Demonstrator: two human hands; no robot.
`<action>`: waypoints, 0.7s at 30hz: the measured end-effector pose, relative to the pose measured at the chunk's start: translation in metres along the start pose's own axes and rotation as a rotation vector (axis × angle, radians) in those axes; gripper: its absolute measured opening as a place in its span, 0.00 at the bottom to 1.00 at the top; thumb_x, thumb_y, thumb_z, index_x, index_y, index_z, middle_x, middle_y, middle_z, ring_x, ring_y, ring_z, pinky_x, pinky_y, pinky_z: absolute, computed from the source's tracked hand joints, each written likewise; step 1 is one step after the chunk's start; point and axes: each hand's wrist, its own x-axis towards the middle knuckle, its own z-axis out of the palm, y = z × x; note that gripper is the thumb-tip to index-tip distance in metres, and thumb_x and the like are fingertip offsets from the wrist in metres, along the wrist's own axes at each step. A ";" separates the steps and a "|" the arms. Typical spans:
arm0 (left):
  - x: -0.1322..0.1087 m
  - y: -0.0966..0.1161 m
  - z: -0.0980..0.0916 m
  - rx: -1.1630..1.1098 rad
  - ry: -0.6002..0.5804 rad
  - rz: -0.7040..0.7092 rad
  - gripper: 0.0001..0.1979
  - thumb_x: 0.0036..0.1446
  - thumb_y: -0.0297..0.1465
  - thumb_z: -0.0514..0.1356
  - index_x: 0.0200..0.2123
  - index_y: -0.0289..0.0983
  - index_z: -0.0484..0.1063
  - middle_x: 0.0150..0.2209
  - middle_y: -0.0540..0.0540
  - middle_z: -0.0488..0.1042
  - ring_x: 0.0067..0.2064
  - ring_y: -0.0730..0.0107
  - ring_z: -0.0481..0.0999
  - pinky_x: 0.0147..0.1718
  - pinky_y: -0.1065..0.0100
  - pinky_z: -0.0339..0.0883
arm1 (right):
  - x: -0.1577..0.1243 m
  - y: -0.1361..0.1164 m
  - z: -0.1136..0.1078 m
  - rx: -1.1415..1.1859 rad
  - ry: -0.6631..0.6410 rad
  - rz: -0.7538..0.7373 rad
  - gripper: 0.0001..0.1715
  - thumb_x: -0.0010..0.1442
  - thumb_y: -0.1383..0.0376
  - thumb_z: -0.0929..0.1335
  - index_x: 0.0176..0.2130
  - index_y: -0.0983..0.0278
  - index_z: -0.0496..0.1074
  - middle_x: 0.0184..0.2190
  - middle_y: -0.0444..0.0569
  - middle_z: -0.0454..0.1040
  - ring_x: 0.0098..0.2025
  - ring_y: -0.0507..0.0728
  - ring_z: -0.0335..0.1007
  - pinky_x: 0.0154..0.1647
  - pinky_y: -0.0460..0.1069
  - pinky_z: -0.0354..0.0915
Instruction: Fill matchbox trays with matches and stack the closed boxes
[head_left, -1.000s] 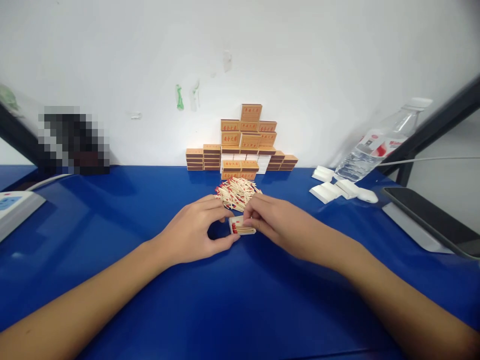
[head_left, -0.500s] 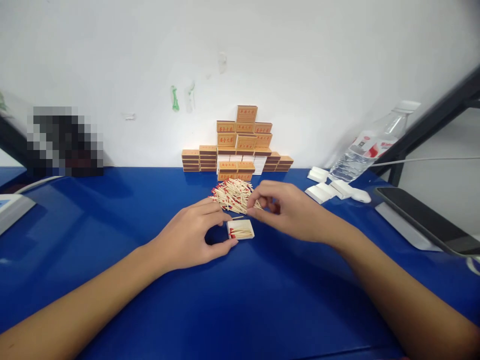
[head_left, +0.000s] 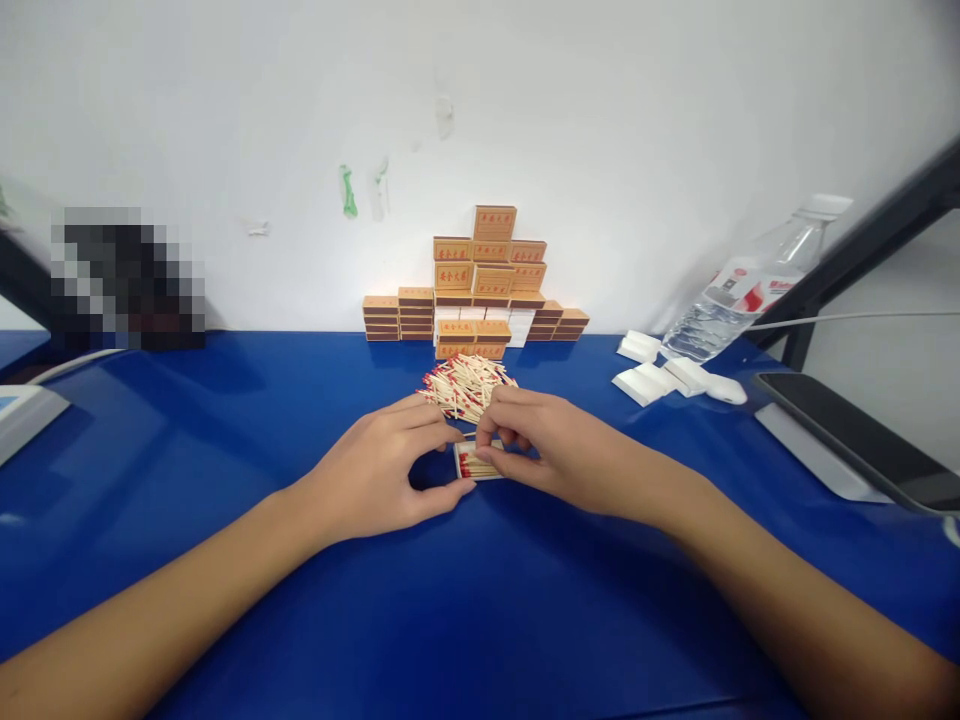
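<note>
A small white matchbox tray [head_left: 459, 460] lies on the blue table with several red-headed matches [head_left: 474, 467] in it, heads toward the left. My left hand [head_left: 390, 465] steadies the tray at its left end, thumb at the near side and fingers at the far side. Over the tray, my right hand [head_left: 544, 445] pinches a match between thumb and forefinger; the fingertips hide most of it and the tray's right part. Just beyond my hands is a heap of loose matches [head_left: 461, 385]. One single match lies between heap and tray, partly covered.
Stacked matchboxes [head_left: 491, 280] stand against the white wall behind the heap. On the right are several empty white trays [head_left: 645, 383], a leaning water bottle [head_left: 739, 290] and a black phone [head_left: 855, 440] on a stand. A white device [head_left: 30, 420] sits at the left edge.
My right hand has moved from the edge of the match heap leftward and nearer, to above the tray. My left hand has stayed at the tray.
</note>
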 end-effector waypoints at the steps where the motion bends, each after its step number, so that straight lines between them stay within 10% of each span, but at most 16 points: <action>1: 0.000 0.000 0.000 0.005 0.001 -0.002 0.10 0.64 0.37 0.66 0.45 0.37 0.77 0.36 0.46 0.77 0.41 0.61 0.75 0.41 0.60 0.70 | -0.001 0.000 -0.001 -0.017 0.001 0.001 0.04 0.69 0.68 0.69 0.39 0.63 0.73 0.40 0.48 0.75 0.38 0.54 0.68 0.39 0.49 0.62; 21: -0.001 0.001 -0.002 -0.037 -0.024 -0.094 0.10 0.58 0.38 0.69 0.39 0.39 0.79 0.30 0.50 0.72 0.36 0.66 0.71 0.36 0.63 0.66 | 0.004 0.017 0.004 -0.102 0.133 0.082 0.08 0.72 0.65 0.67 0.37 0.63 0.70 0.35 0.46 0.71 0.35 0.54 0.64 0.36 0.49 0.57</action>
